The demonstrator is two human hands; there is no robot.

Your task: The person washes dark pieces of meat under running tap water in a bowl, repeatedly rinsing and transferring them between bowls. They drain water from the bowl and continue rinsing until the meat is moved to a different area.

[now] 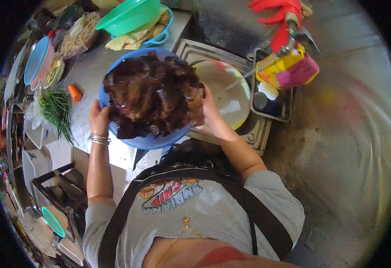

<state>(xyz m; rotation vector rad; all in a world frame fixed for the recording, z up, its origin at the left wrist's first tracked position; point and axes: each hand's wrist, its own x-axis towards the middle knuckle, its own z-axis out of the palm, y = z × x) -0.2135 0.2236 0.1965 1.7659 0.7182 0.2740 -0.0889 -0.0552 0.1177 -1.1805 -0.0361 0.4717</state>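
Note:
A round blue plastic basin (148, 144) is heaped with dark brown, wet, glossy pieces (155, 93), perhaps soaked wood ear fungus. On its left side my left hand (99, 117) grips the rim, the thumb on top. My right hand (209, 105) holds the opposite side, its fingers partly hidden by the heap. Just beyond the right hand, a pale basin (227, 95) stands in a steel sink (262, 134), and a thin stream of water runs into it from a tap (287, 47).
Red rubber gloves (277, 20) hang at the tap above a dark metal tray (272, 114). On the steel counter (88, 73) lie a carrot piece (75, 93) and green onions (56, 112). Beyond are a green basin (131, 16) and a pink-and-blue colander (39, 62).

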